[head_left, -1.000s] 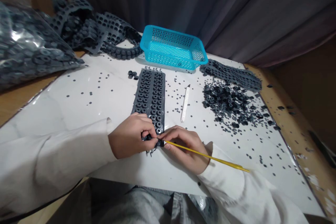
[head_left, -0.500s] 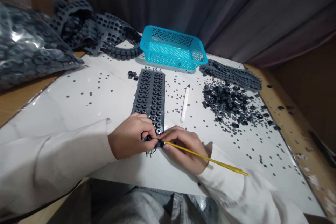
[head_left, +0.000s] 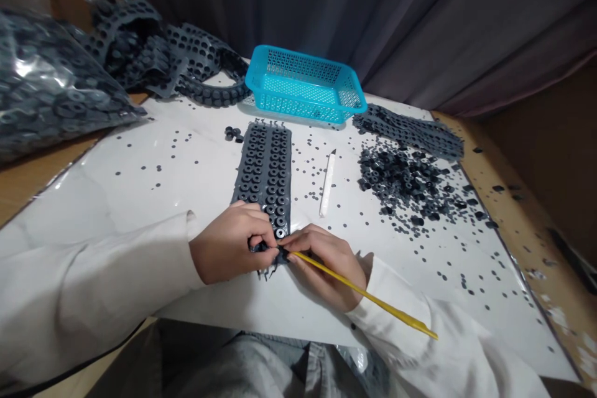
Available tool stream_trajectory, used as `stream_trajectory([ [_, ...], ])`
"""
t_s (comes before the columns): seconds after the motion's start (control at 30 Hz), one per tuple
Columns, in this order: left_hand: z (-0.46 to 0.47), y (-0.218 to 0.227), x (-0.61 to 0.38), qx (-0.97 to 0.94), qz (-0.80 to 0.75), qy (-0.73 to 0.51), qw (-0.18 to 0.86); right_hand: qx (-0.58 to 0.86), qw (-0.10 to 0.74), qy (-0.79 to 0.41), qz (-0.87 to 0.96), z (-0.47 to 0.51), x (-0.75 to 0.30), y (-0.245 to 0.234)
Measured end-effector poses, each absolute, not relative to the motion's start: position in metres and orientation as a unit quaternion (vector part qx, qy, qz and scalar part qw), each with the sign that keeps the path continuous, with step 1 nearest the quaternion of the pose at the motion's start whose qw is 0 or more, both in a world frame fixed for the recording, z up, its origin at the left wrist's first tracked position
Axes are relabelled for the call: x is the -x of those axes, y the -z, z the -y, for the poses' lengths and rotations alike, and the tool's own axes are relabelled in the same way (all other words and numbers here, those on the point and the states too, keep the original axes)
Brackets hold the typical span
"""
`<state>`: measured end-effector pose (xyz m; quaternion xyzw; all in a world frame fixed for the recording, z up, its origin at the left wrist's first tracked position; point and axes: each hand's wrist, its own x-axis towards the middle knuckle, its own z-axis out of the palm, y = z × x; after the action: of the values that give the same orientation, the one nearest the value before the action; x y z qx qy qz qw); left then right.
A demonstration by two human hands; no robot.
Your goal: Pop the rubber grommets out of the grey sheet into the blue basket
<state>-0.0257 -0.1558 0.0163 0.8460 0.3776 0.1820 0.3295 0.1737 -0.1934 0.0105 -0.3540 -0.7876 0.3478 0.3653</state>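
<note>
A dark rubber sheet (head_left: pixel 264 165) with rows of raised rings lies lengthwise before me on the white tabletop. At its near end my left hand (head_left: pixel 233 241) is closed, thumb and forefinger pinching the rubber there. My right hand (head_left: pixel 326 266) is closed around a thin yellow stick (head_left: pixel 373 301), its front end at the same spot and its back end pointing toward my right sleeve. The fingertips of both hands almost meet. They hide the stick's tip and the rubber between them.
Behind the sheet stands a blue basket (head_left: pixel 305 87). A white-handled craft knife (head_left: pixel 328 183) lies to the right, near a heap of small black rubber bits (head_left: pixel 401 177) and stacked rubber strips (head_left: pixel 410 130). At left are a clear bag of rubber parts (head_left: pixel 56 87) and piled sheets (head_left: pixel 135 43).
The yellow stick's back end has swung down toward me. Both hands stay at the sheet's near end, and the whole view has shifted slightly.
</note>
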Motion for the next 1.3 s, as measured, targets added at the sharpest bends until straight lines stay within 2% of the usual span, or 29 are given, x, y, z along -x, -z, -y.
stream_trajectory([
  [0.2, 0.155, -0.018, 0.027, -0.852, -0.361, -0.175, 0.335, 0.361, 0.371, -0.338, 0.786, 0.192, -0.172, -0.008],
  [0.37, 0.156, -0.019, 0.026, -0.852, -0.368, -0.171, 0.331, 0.387, 0.38, -0.374, 0.752, 0.193, -0.172, -0.008],
  [0.6, 0.152, -0.02, 0.03, -0.872, -0.342, -0.134, 0.323, 0.437, 0.451, -0.462, 0.626, 0.191, -0.177, -0.01],
  [0.77, 0.15, -0.02, 0.036, -0.889, -0.314, -0.114, 0.313, 0.485, 0.532, -0.389, 0.574, 0.183, -0.181, -0.013],
  [0.9, 0.15, -0.019, 0.039, -0.902, -0.288, -0.118, 0.3, 0.494, 0.561, -0.339, 0.57, 0.175, -0.186, -0.012],
  [1.2, 0.15, -0.019, 0.038, -0.913, -0.268, -0.148, 0.271, 0.508, 0.545, -0.375, 0.552, 0.171, -0.19, -0.007],
  [1.3, 0.151, -0.022, 0.038, -0.899, -0.27, -0.179, 0.293, 0.513, 0.519, -0.338, 0.593, 0.17, -0.191, -0.009],
])
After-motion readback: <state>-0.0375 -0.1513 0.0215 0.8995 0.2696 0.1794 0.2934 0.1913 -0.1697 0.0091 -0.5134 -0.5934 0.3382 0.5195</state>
